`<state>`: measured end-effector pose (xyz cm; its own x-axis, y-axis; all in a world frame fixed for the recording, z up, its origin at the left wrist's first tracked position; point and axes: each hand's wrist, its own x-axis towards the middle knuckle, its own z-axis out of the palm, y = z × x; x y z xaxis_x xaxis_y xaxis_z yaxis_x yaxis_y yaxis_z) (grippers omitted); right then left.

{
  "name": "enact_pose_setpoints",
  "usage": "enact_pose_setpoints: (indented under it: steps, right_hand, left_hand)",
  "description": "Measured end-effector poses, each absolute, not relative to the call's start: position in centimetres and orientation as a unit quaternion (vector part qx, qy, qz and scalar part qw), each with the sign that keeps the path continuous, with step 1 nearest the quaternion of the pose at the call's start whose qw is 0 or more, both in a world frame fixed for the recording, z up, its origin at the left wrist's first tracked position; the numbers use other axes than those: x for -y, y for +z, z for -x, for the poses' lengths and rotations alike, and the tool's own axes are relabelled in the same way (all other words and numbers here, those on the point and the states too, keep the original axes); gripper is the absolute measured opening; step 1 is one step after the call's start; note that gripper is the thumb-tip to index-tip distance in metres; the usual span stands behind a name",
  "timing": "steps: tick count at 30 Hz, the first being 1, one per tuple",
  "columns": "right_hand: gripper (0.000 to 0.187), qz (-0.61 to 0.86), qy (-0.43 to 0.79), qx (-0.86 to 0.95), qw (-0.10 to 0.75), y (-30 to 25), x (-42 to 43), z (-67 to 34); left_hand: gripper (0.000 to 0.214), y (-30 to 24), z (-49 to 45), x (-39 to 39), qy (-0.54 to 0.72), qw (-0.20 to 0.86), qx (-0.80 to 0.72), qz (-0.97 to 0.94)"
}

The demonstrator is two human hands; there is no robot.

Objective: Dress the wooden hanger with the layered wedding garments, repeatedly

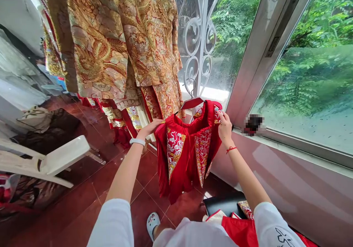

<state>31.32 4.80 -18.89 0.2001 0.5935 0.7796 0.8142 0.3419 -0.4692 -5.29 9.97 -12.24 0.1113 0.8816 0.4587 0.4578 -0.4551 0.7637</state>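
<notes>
Our left hand point(150, 126) pinches one shoulder of the red jacket point(187, 155) and our right hand point(224, 127) grips the other. The hands are apart, each closed on cloth, and hold the piece spread at chest height in front of us. It sits on a red hanger point(190, 101) whose hook rises between the hands. The fabric looks soft and drapes in loose folds. The embroidered panels down the front look stiffer and probably add some weight, and their raised thread could snag. We judge the shoulder seams or the hanger the safest holds, not the panels or the hem. Gold brocade robes point(121, 37) hang just behind, to the left. A window point(303, 74) runs along the right. A white chair point(55, 158) stands on the dark red floor tiles point(91, 188), well apart to the left.
</notes>
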Motion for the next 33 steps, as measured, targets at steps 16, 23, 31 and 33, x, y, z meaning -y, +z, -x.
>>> enact_pose_setpoints:
  steps: [16,23,31,33]
  right_hand:
    - [0.069,0.558,-0.062,0.668,0.488,-12.6,-8.1,-37.7]
    - [0.082,0.525,0.081,0.703,0.472,-16.8,-8.4,-39.4]
    - [0.079,0.560,0.015,0.688,0.461,-18.8,-4.8,-37.0]
    - [0.067,0.593,-0.038,0.630,0.500,-19.7,-3.2,-34.7]
  left_hand:
    - [0.027,-11.7,7.4,-2.1,0.437,-0.153,-0.489,-0.739]
    - [0.030,-17.1,5.7,-1.6,0.472,-0.071,-0.540,-0.693]
    - [0.018,-24.1,-2.8,5.1,0.591,-0.023,-0.512,-0.623]
    - [0.032,-26.9,-6.6,6.2,0.536,0.157,-0.484,-0.674]
